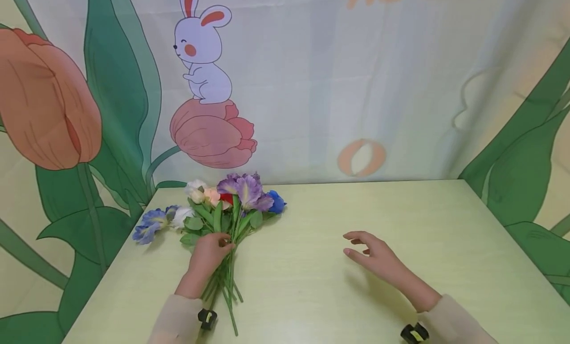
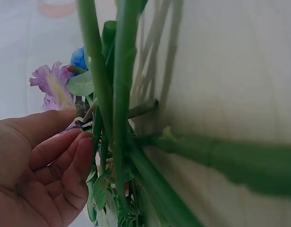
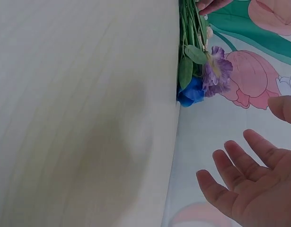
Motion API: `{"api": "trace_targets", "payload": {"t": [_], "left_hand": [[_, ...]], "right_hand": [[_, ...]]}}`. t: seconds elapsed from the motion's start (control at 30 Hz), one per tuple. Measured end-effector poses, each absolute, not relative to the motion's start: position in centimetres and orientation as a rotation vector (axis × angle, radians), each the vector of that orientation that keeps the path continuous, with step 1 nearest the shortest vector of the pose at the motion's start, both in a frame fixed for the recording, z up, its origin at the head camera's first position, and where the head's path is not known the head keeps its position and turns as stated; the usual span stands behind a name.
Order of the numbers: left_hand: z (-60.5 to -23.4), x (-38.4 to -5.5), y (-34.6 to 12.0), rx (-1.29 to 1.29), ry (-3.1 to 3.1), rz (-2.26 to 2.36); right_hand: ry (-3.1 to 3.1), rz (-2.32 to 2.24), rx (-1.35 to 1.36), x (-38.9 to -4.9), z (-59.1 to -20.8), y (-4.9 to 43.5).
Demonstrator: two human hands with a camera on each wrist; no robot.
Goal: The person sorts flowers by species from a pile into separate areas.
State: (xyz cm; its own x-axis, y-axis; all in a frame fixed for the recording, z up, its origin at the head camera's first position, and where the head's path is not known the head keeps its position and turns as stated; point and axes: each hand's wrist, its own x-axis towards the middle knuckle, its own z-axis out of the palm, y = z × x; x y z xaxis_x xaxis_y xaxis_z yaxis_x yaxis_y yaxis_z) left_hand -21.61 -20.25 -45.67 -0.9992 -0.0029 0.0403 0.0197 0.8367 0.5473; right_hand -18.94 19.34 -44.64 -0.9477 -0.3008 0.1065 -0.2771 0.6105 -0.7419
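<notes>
A bunch of artificial flowers with long green stems (image 1: 231, 284) lies on the table's left half. Its blooms include a ruffled purple flower (image 1: 249, 190), a deep blue flower (image 1: 277, 202), a blue-violet flower (image 1: 150, 226), and white, peach and red ones. My left hand (image 1: 210, 252) is at the upper stems, thumb and fingertips pinching a thin flower stem (image 2: 90, 111). In the left wrist view, thick stems partly hide the blooms behind. My right hand (image 1: 378, 257) hovers above the table to the right, fingers apart and loosely bent, holding nothing.
The pale yellow-green table (image 1: 311, 304) ends at a back edge against a printed curtain (image 1: 303, 86) with a rabbit and tulips. Small black wrist cameras (image 1: 414, 332) sit at both cuffs. The right hand's shadow falls on the tabletop.
</notes>
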Motion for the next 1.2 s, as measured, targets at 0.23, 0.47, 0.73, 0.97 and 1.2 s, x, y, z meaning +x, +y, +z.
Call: {"api": "trace_targets", "payload": {"t": [0.23, 0.47, 0.73, 0.97, 1.2], "left_hand": [[-45.8, -22.2, -20.3, 0.031, -3.041, -0.827], [-45.7, -22.6, -20.3, 0.047, -3.035, -0.876], [-45.3, -22.7, -20.1, 0.117, -2.968, -1.114], [-44.8, -22.6, -19.7, 0.094, -2.903, -1.150], [-43.3, -22.2, -18.5, 0.050, -2.837, -1.163]], "right_hand": [[2.737, -1.295, -0.512, -19.3, -44.7, 18.8], [2.660, -1.358, -0.484, -19.6, -44.5, 17.9], [2.549, -1.517, -0.453, -20.3, -44.0, 16.6], [2.493, -1.601, -0.433, -20.6, -43.5, 15.0], [2.435, -1.683, -0.410, -20.7, -42.9, 13.6]]}}
